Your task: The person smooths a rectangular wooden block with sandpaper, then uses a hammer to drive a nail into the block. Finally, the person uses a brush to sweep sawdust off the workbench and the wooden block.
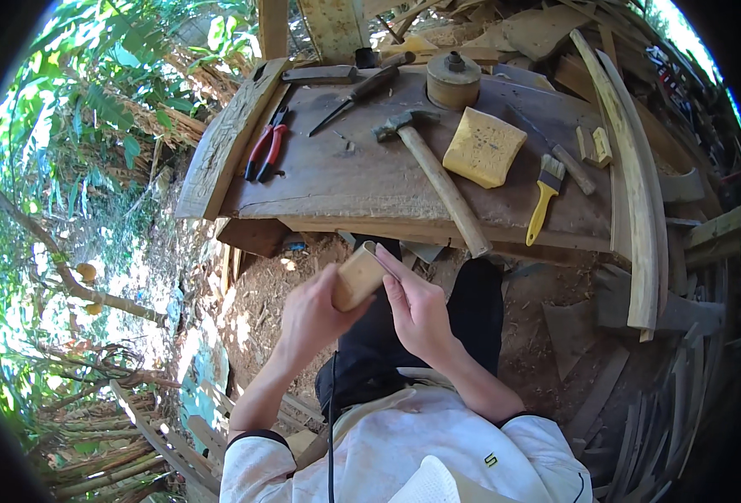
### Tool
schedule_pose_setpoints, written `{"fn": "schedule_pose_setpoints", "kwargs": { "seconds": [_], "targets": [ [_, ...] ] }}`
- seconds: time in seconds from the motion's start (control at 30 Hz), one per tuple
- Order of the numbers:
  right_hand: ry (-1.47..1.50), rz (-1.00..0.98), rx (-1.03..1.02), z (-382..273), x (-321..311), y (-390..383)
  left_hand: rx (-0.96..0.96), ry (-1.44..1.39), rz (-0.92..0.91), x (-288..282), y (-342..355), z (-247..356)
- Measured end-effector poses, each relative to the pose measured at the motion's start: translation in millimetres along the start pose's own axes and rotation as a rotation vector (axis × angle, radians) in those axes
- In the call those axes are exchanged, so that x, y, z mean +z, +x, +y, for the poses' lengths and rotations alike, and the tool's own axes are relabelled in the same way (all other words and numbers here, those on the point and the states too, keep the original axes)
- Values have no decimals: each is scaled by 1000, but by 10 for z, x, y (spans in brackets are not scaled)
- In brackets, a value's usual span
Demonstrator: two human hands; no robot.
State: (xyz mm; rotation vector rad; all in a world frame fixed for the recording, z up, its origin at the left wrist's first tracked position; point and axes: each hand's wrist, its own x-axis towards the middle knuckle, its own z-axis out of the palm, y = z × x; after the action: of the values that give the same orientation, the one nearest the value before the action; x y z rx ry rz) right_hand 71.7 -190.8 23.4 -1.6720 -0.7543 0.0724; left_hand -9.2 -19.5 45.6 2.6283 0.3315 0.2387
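My left hand [310,312] is closed around a small, smooth, light-brown wooden block [357,282], holding it tilted above my lap. The fingers of my right hand [421,317] press along the block's right side. Between them and the wood shows the edge of a thin reddish sheet [390,262] that looks like sandpaper; most of it is hidden by the fingers. Both hands are short of the workbench [345,189]. Nearest to them on the bench is a hammer [442,180], its wooden handle jutting past the front edge.
Red-handled pliers [267,151], a dark pointed tool [358,96], a yellow block [485,148], a yellow-handled brush [545,199], a file [559,155] and a round container [453,81] lie on the bench. A long curved timber [639,193] leans at its right end.
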Motion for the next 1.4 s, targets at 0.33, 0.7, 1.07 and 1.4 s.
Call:
{"fn": "schedule_pose_setpoints", "kwargs": {
  "seconds": [0.33,0.7,1.07,1.4],
  "targets": [
    [65,-19,249,71,-395,-148,-10,-42,-6,-6,89,-5],
    [267,277,346,306,-602,-430,142,78,73,-106,829,-52],
    [350,368,389,327,-778,-474,369,282,53,-22,1523,-286],
    [212,610,-36,309,-1516,379,378,104,55,51,1730,-349]
  ]
}}
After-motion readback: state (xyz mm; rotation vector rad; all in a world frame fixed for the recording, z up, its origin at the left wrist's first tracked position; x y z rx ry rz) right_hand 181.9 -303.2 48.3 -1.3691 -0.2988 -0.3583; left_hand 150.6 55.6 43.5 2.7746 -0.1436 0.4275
